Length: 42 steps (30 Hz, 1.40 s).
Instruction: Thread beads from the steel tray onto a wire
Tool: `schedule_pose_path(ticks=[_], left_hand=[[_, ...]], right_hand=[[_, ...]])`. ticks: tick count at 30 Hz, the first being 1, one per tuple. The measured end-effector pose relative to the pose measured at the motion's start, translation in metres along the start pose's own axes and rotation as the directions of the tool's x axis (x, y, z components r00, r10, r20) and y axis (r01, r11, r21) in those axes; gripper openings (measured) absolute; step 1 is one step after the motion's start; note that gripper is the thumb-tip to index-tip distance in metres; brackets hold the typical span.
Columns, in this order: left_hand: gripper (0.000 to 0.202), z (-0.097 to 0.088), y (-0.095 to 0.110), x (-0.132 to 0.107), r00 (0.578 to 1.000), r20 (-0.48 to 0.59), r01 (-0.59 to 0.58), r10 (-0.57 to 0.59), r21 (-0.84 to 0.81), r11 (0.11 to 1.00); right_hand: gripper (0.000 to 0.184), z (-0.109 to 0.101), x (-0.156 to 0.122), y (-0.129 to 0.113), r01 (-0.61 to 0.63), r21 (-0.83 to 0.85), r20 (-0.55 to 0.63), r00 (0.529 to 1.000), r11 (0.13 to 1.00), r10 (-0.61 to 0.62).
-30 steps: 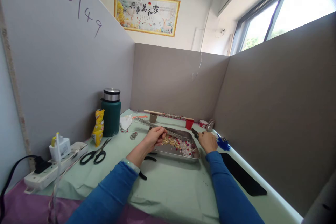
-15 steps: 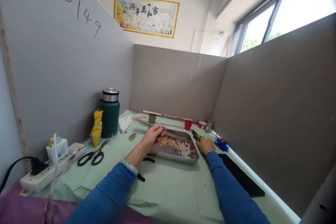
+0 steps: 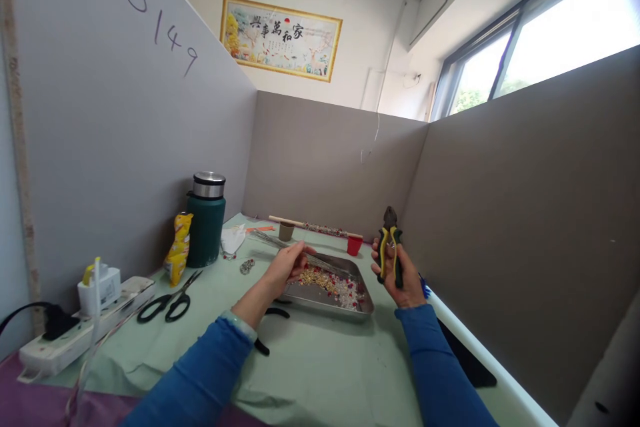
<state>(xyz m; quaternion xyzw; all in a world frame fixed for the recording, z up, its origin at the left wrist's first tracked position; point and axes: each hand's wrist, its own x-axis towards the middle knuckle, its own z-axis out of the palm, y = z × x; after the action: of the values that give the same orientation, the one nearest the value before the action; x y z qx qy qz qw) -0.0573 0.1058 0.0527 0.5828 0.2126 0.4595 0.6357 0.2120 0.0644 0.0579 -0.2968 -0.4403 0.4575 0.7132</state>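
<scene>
My left hand (image 3: 289,265) is closed around a bundle of thin metal wires (image 3: 267,238), which stick out past both sides of the fingers. Below the wires lies a shallow metal tray (image 3: 325,310) with gold, clear and red beads (image 3: 345,290) in it. To the right, my right hand (image 3: 407,275) grips a pair of pliers (image 3: 390,240) with yellow and dark green handles. Their jaws point up, above the table. Black tool handles (image 3: 276,313) show on the table, partly hidden behind my left forearm.
On the left are black scissors (image 3: 173,300), a green flask (image 3: 206,227), a yellow packet (image 3: 179,250) and a power strip (image 3: 85,323). Behind the tray stand a brown cup (image 3: 287,231), a red cup (image 3: 355,245) and a rod with beaded strands (image 3: 323,229). Grey partitions (image 3: 330,153) enclose the table.
My right hand has lifted the pliers off the table's right side and turned them upright. The left hand keeps the wires over the tray. The view has tilted slightly.
</scene>
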Motion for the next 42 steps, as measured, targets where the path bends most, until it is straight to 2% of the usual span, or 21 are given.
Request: schedule_pose_path(ticks=[3,7,11,14,18,21,25,28,34,42], left_hand=[[0.031,0.001,0.001,-0.001,1.0,0.015,0.012,-0.012,0.025,1.0],[0.023,0.003,0.001,-0.002,1.0,0.022,0.002,-0.003,0.039,0.999],[0.022,0.004,0.002,-0.003,0.999,0.043,0.011,-0.013,0.044,0.999],[0.022,0.003,0.004,-0.005,0.996,0.075,0.047,-0.052,0.065,0.997],[0.02,0.0,0.011,-0.007,0.994,0.075,0.073,-0.081,0.103,0.992],[0.019,-0.002,0.017,-0.009,0.992,0.083,0.08,-0.093,0.148,0.986],[0.022,0.0,0.024,-0.012,0.979,0.162,0.085,-0.12,0.212,0.974],[0.024,0.004,0.031,-0.015,0.959,0.207,0.134,-0.192,0.264,0.955],[0.021,0.012,0.037,-0.02,0.898,0.276,0.24,-0.344,0.348,0.906],[0.017,0.005,0.029,-0.02,0.9,0.299,0.232,-0.318,0.288,0.929]], right_hand=[[0.034,0.029,-0.019,0.004,-0.062,-0.023,0.196,0.978,0.998,0.065],[0.042,0.054,-0.035,0.011,-0.11,-0.147,0.296,0.943,0.983,0.15],[0.04,0.068,-0.044,0.009,-0.119,-0.326,0.384,0.89,0.938,0.246],[0.04,0.076,-0.052,0.001,-0.074,-0.52,0.36,0.884,0.851,0.297],[0.04,0.086,-0.065,-0.011,0.061,-0.753,0.332,0.895,0.655,0.298],[0.044,0.094,-0.074,-0.017,0.154,-0.814,0.362,0.889,0.56,0.282],[0.044,0.099,-0.083,-0.019,0.215,-0.848,0.376,0.889,0.484,0.263],[0.042,0.098,-0.088,-0.019,0.246,-0.858,0.381,0.893,0.451,0.238],[0.037,0.093,-0.093,-0.016,0.203,-0.877,0.328,0.915,0.435,0.233],[0.032,0.086,-0.092,0.0,0.137,-0.861,0.286,0.927,0.49,0.243]])
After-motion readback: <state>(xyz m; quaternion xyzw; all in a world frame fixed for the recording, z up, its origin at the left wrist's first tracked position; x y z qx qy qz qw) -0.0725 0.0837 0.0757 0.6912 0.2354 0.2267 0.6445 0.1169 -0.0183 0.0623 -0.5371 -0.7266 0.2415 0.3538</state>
